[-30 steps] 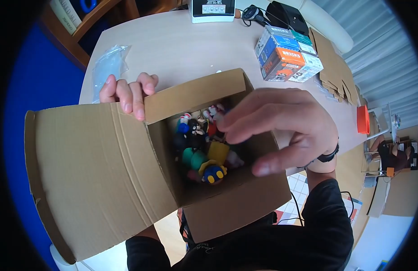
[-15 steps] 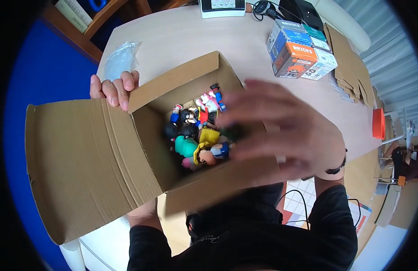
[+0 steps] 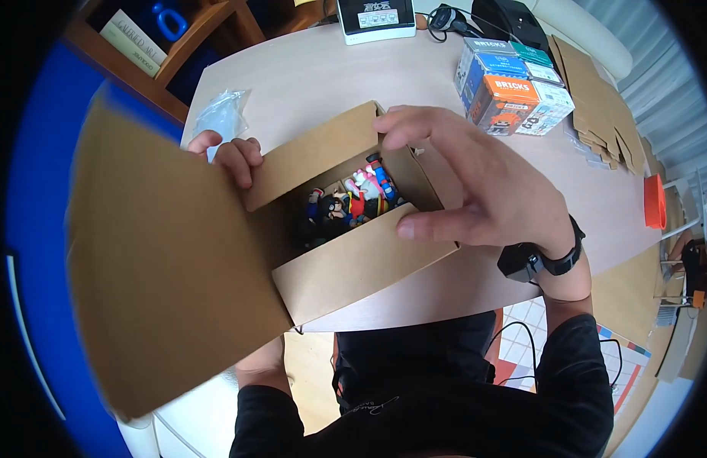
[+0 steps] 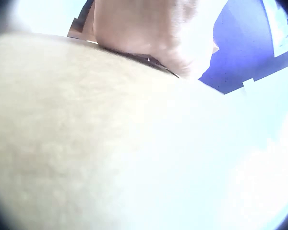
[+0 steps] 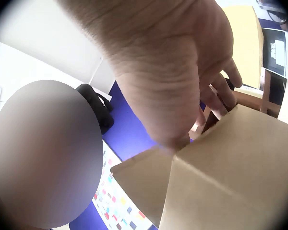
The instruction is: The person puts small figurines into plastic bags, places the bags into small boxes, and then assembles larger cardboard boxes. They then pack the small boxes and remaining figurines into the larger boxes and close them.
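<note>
A cardboard box (image 3: 353,267) holds several small toy figurines (image 3: 357,200), piled toward its far right end. Its large left flap (image 3: 170,252) stands raised, and the two long side flaps lean inward over the opening. My left hand (image 3: 236,162) grips the box at its far left corner, fingers curled over the edge; the rest is behind the large flap. Spanning the right end, my right hand (image 3: 494,179) pinches the side flaps between thumb and fingers, thumb on the near flap and fingertips at the far one. The left wrist view is mostly washed out, showing part of the left hand (image 4: 144,28).
Brick-toy boxes (image 3: 513,88) stand at the back right, beside flattened cardboard (image 3: 597,107). Behind the left hand lies a clear plastic bag (image 3: 222,114). A white-framed screen device (image 3: 378,21) sits at the far edge, and an orange container (image 3: 655,201) at the right.
My right hand has come from over the figurines to the side flaps, which now tilt inward. The large left flap has swung up. The left hand stays at its corner.
</note>
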The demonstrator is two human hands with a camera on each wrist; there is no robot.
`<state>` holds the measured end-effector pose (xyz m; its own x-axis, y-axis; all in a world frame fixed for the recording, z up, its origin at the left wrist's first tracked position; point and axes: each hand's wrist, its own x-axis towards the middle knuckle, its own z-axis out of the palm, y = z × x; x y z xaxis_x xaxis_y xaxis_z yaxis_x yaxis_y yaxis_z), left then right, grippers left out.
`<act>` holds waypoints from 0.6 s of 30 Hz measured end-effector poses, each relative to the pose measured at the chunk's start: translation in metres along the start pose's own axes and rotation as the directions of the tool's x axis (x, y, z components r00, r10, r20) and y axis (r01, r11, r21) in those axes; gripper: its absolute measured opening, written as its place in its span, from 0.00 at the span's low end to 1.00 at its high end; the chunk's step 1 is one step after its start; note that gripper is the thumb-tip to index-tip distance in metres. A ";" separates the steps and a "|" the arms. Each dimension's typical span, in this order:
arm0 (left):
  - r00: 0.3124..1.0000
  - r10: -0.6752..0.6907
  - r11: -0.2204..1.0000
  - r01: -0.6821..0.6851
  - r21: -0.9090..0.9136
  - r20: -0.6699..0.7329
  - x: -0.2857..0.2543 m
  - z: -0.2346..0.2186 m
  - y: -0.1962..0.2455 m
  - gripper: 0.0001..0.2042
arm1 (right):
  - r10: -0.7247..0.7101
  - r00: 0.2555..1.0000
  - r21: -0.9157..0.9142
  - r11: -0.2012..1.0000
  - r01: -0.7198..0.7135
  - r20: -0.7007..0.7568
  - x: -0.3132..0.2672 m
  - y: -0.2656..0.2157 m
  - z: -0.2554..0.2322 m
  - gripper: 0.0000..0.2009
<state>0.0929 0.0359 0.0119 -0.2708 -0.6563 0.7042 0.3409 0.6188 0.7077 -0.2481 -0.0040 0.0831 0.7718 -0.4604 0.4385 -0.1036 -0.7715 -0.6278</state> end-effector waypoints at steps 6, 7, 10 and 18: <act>0.879 -0.033 0.984 0.111 0.138 -0.475 0.004 0.029 -0.003 0.20 | 0.071 0.996 -0.011 0.997 -0.071 0.061 -0.003 -0.008 -0.028 0.28; 0.938 -0.050 0.993 0.085 0.087 -0.343 -0.001 0.013 -0.003 0.17 | 0.068 0.997 -0.008 0.998 -0.068 0.029 -0.003 -0.005 -0.027 0.26; 0.960 0.064 0.929 -0.157 -0.335 -0.273 0.001 0.022 -0.006 0.16 | 0.080 0.996 -0.099 0.992 -0.082 -0.029 0.001 0.022 -0.016 0.22; 0.913 -0.019 0.947 -0.114 -0.300 -0.407 -0.023 0.006 0.013 0.14 | 0.295 0.949 -0.187 0.944 -0.270 0.116 -0.001 0.105 0.039 0.28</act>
<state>0.0984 0.0619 0.0052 0.1121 -0.7867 0.6071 0.6238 0.5313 0.5732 -0.2354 -0.0670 -0.0085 0.7745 -0.6129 0.1562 -0.4239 -0.6863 -0.5911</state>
